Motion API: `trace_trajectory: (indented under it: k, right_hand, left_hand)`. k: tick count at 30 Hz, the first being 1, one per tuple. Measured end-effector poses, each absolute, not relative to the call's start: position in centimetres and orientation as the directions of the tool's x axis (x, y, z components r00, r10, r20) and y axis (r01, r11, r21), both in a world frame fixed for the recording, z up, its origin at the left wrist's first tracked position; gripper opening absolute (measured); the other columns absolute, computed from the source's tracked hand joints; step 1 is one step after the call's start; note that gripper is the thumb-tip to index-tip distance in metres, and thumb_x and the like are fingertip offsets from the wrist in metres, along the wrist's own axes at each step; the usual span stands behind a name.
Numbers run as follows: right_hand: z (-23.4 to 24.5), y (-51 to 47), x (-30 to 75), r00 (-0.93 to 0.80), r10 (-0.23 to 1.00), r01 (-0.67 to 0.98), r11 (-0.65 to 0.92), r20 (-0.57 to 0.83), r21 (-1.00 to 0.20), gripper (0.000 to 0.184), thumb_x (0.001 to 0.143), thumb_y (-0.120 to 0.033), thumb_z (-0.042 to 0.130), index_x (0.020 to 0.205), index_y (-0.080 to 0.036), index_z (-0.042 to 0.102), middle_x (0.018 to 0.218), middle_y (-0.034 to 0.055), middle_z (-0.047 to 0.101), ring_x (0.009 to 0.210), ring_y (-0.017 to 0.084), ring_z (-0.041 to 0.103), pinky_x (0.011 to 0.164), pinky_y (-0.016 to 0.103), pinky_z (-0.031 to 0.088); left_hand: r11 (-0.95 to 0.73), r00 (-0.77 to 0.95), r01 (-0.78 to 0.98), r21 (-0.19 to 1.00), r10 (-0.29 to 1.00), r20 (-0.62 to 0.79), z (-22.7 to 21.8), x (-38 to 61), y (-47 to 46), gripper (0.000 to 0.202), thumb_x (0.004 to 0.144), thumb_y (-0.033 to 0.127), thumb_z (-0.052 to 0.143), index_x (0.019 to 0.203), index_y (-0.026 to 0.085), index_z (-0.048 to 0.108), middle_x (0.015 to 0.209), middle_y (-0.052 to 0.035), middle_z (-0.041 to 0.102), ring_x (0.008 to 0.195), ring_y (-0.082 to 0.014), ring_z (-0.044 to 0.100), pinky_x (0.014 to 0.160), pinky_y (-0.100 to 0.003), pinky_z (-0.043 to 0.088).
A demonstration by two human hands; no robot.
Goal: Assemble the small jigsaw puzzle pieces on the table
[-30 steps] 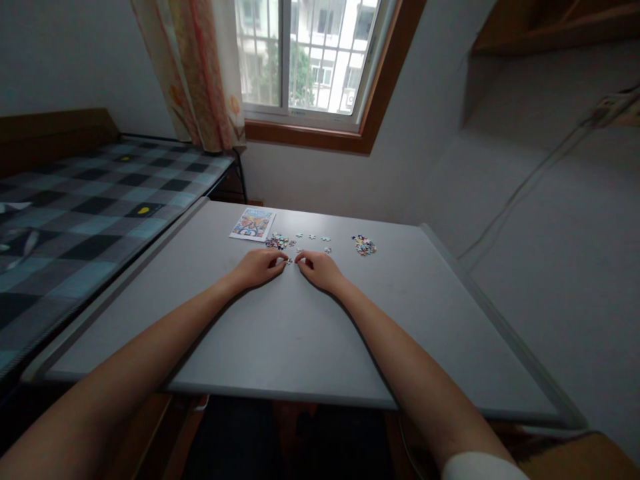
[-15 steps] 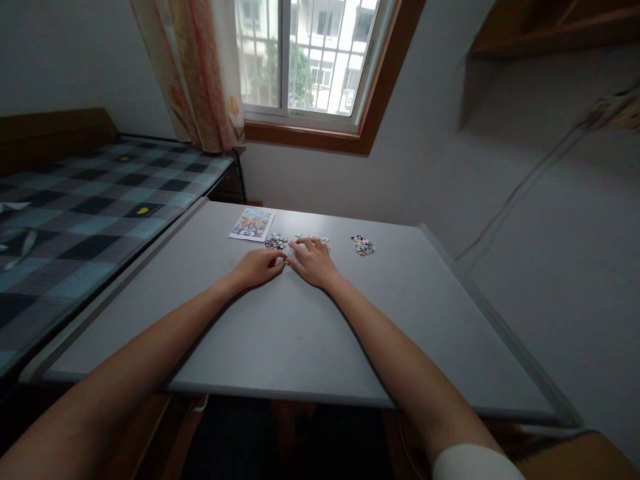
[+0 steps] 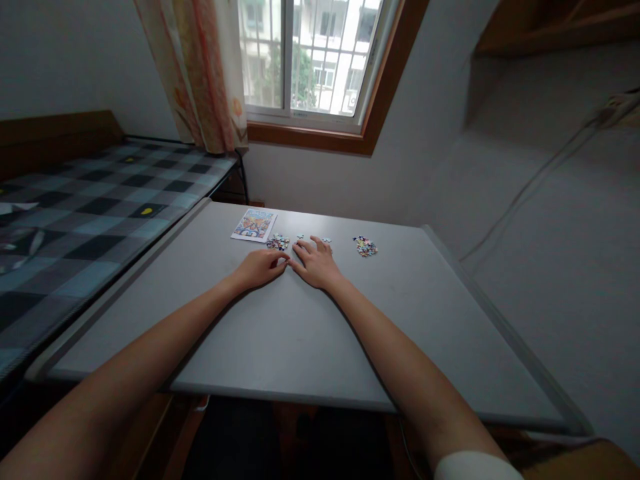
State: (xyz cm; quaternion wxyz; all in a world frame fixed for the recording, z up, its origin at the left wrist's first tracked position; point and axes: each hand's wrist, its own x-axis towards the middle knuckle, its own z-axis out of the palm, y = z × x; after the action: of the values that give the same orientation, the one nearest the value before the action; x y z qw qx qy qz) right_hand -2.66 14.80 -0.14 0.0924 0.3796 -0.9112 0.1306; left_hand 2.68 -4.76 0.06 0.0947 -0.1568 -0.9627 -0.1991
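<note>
Cardboard-thin and light, the puzzle pieces (image 3: 278,243) lying just right of the picture card (image 3: 254,225) are judged best pinched by their edges, while the right hand (image 3: 316,265) is spread flat beside them and the left hand (image 3: 260,268) is curled, its hold not discernible.

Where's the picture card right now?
Head view: the picture card lies on the table, far side, left of the piece cluster, beyond the left hand.

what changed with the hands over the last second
The right hand uncurled from its pinch beside the left hand and slid forward, now lying flat with fingers spread among the loose puzzle pieces. The left hand stayed curled in place; the picture card and the colourful pile did not move.
</note>
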Motion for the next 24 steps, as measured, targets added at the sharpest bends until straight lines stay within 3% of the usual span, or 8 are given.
trace_trajectory:
  k: [5, 10, 16, 24]
  right_hand:
    - [-0.11, 15.14, -2.12, -0.706, -0.608, -0.693, 0.699, 0.363, -0.176, 0.046, 0.096, -0.046, 0.043, 0.13, -0.02, 0.058, 0.139, 0.0117, 0.053, 0.132, 0.032, 0.032, 0.109, 0.048, 0.024]
    - [-0.51, 15.45, -2.32, -0.781, -0.467, -0.588, 0.773, 0.414, -0.238, 0.036, 0.094, -0.041, 0.049, 0.115, -0.019, 0.067, 0.127, 0.0112, 0.06, 0.122, 0.03, 0.039, 0.102, 0.045, 0.032]
    - [-0.87, 15.62, -2.87, -0.851, -0.333, -0.472, 0.824, 0.406, -0.314, 0.035, 0.091, -0.037, 0.053, 0.118, -0.018, 0.066, 0.125, 0.0119, 0.061, 0.118, 0.031, 0.042, 0.098, 0.045, 0.036]
    - [-0.96, 15.74, -3.04, -0.868, -0.322, -0.456, 0.818, 0.378, -0.35, 0.033, 0.089, -0.034, 0.053, 0.116, -0.019, 0.067, 0.123, 0.012, 0.061, 0.116, 0.031, 0.043, 0.097, 0.045, 0.036]
  left_hand:
    - [0.866, -0.932, 0.343, 0.363, 0.266, 0.246, 0.23, 2.71, -4.71, 0.035, 0.089, 0.038, 0.047, 0.106, 0.02, 0.072, 0.07, -0.002, 0.064, 0.062, -0.0138, 0.054, 0.061, -0.024, 0.036]
    - [0.854, -0.925, 0.36, 0.376, 0.276, 0.259, 0.33, 2.71, -4.68, 0.035, 0.089, 0.037, 0.048, 0.106, 0.019, 0.072, 0.069, -0.0016, 0.063, 0.061, -0.0129, 0.053, 0.06, -0.023, 0.035]
    - [0.85, -0.926, 0.361, 0.384, 0.277, 0.257, 0.33, 2.69, -4.73, 0.034, 0.088, 0.036, 0.049, 0.106, 0.019, 0.072, 0.069, -0.0014, 0.063, 0.061, -0.0128, 0.053, 0.059, -0.023, 0.034]
    - [0.854, -0.929, 0.352, 0.382, 0.269, 0.255, 0.35, 2.68, -4.68, 0.033, 0.088, 0.036, 0.05, 0.105, 0.02, 0.073, 0.068, -0.0007, 0.063, 0.059, -0.0126, 0.052, 0.057, -0.023, 0.033]
